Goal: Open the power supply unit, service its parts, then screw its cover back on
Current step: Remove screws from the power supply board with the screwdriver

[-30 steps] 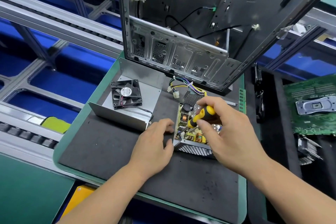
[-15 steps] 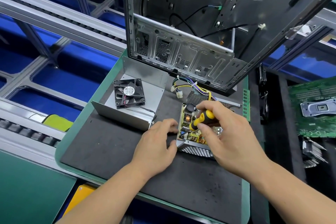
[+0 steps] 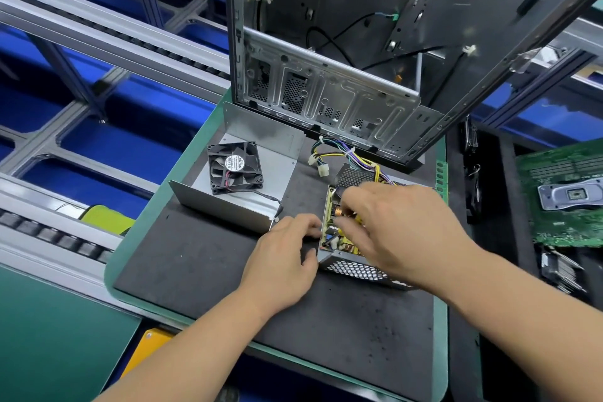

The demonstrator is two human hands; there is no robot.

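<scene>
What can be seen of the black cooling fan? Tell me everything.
The cooling fan is a square black plastic frame with curved blades round a hub bearing a round white label. It lies flat, label up, on the removed grey sheet-metal cover, left of the open power supply unit. A thin dark lead runs from its near right corner over the cover's edge. Neither hand touches it.

The right hand [image 3: 401, 232] has turned palm-down over the open power supply unit [image 3: 346, 258], blurred with motion. The yellow-and-black screwdriver handle, plainly seen in its grip before, is now hidden beneath the hand.
</scene>
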